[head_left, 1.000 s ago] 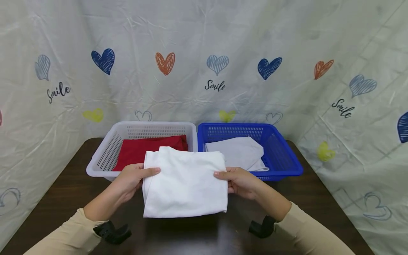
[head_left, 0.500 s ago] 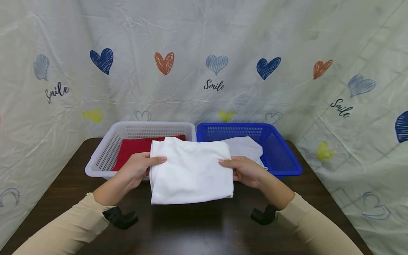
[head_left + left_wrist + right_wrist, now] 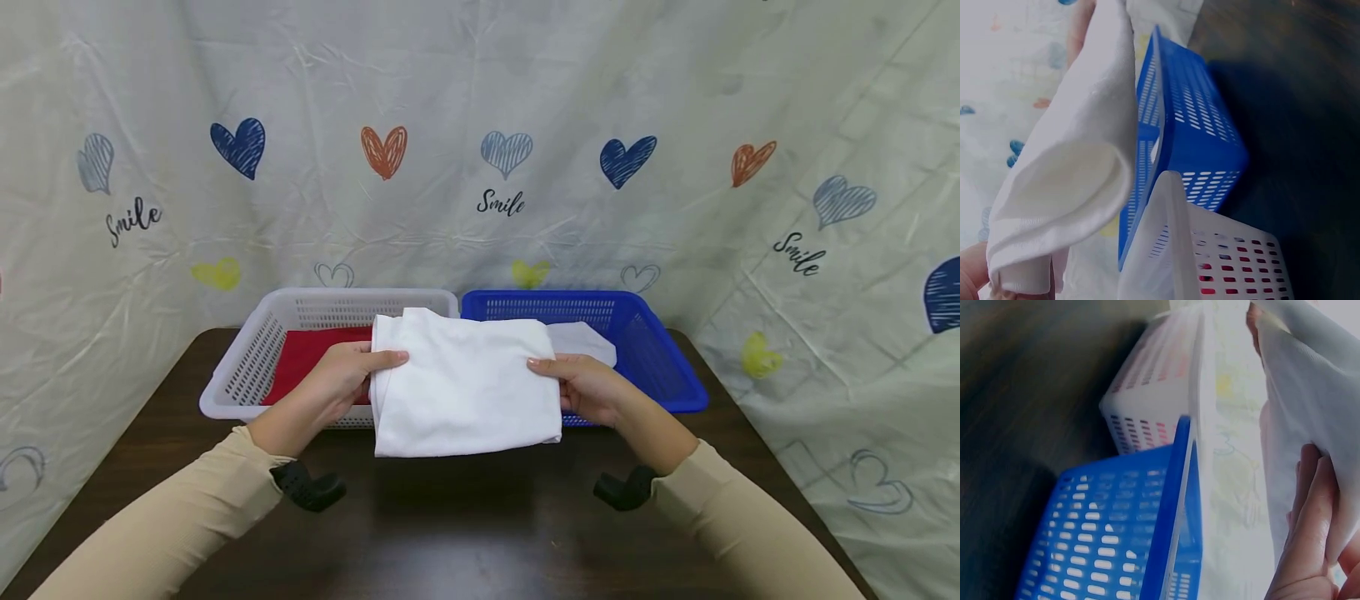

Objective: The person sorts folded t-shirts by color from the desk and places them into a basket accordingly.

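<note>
A folded white cloth (image 3: 467, 387) is held up between both hands, its layers showing as a loose fold in the left wrist view. My left hand (image 3: 347, 375) pinches its left edge, thumb on the near face. At the opposite edge my right hand (image 3: 585, 385) grips it the same way, fingers behind the fabric. The cloth overlaps the fronts of two baskets in the head view. A folded red cloth (image 3: 300, 362) lies in the white basket (image 3: 225, 404), partly hidden. Another white cloth (image 3: 588, 340) lies in the blue basket (image 3: 678, 392), mostly covered.
Both baskets stand side by side at the back of a dark wooden table (image 3: 465, 533). Behind them hangs a pale curtain (image 3: 442, 67) printed with hearts. A black wrist mount (image 3: 307, 487) sits on each forearm.
Both hands have carried the white cloth forward and a little to the right, so it now covers more of the baskets. The grip on each edge is the same.
</note>
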The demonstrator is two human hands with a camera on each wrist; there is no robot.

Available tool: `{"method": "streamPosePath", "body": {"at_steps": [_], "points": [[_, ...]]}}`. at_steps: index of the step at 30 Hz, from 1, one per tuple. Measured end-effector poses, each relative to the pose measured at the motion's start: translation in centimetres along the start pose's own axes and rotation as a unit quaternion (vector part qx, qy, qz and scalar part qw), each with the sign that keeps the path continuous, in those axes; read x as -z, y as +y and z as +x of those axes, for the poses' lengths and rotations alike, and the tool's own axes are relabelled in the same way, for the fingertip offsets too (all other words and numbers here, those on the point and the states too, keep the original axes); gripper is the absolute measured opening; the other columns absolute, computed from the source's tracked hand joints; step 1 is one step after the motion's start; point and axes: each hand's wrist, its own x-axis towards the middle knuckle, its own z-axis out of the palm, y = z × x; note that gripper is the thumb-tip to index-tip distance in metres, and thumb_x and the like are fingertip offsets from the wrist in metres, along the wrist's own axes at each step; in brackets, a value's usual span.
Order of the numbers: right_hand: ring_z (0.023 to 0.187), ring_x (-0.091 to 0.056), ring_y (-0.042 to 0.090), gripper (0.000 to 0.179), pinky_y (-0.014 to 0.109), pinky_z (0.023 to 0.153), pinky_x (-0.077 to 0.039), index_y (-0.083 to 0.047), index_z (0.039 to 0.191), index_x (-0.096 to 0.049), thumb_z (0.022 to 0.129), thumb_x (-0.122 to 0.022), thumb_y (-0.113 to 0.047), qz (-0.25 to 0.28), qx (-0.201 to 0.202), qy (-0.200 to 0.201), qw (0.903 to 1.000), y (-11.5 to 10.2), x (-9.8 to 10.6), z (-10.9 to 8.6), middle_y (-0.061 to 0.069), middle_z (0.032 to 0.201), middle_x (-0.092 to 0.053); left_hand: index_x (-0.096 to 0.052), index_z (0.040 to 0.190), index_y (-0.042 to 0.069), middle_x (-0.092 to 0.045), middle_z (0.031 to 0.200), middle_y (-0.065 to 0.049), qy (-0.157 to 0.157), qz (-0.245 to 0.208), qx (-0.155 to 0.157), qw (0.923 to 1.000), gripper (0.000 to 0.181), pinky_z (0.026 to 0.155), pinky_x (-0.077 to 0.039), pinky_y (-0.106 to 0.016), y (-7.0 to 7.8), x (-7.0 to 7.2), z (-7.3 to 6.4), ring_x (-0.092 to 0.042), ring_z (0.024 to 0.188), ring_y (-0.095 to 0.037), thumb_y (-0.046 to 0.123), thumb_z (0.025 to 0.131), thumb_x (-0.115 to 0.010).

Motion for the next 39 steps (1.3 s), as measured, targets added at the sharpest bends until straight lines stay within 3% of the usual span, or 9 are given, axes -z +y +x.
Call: {"method": "streamPosePath", "body": {"at_steps": [7, 17, 30, 39], "points": [[0.079, -0.075, 0.008, 0.025, 0.025, 0.075, -0.061, -0.006, 0.12, -0.058, 0.104, -0.052, -0.024, 0.016, 0.001, 0.015, 0.9998, -0.6, 1.3, 0.4, -0.005, 0.09, -0.076, -0.059, 0.134, 0.006, -0.07, 0.12, -0.008, 0.014, 0.007, 0.002, 0.9999, 0.053, 0.085, -0.059, -0.027, 0.9, -1.1, 1.5, -0.074, 0.088, -0.015, 0.031, 0.089, -0.074], [0.08, -0.075, 0.009, 0.02, 0.025, 0.075, -0.061, -0.011, 0.115, -0.06, 0.104, -0.053, -0.026, 0.017, 0.008, 0.014, 0.9997, -1.4, 2.6, 0.5, -0.005, 0.091, -0.076, -0.056, 0.137, 0.011, -0.061, 0.135, -0.011, 0.023, 0.006, 0.016, 0.9996, 0.053, 0.107, -0.049, -0.037, 1.9, -2.4, 2.9, -0.061, 0.123, -0.028, 0.03, 0.091, -0.072], [0.077, -0.074, 0.007, 0.026, 0.024, 0.072, -0.061, -0.011, 0.125, -0.05, 0.104, -0.052, -0.026, 0.014, -0.001, 0.042, 0.999, -2.3, 4.2, 1.1, -0.008, 0.088, -0.074, -0.059, 0.136, 0.013, -0.063, 0.133, -0.01, 0.029, -0.02, 0.018, 0.9992, 0.052, 0.106, -0.05, -0.038, 2.9, -3.9, 4.7, -0.065, 0.117, -0.027, 0.029, 0.09, -0.074], [0.076, -0.074, 0.008, 0.027, 0.023, 0.072, -0.06, -0.011, 0.123, -0.052, 0.103, -0.055, -0.028, 0.006, 0.0, 0.058, 0.9983, -2.9, 5.1, 1.3, -0.008, 0.087, -0.075, -0.059, 0.136, 0.009, -0.062, 0.133, -0.011, 0.016, -0.037, 0.006, 0.9992, 0.05, 0.105, -0.051, -0.034, 3.3, -4.6, 5.5, -0.066, 0.114, -0.024, 0.026, 0.091, -0.073]]}}
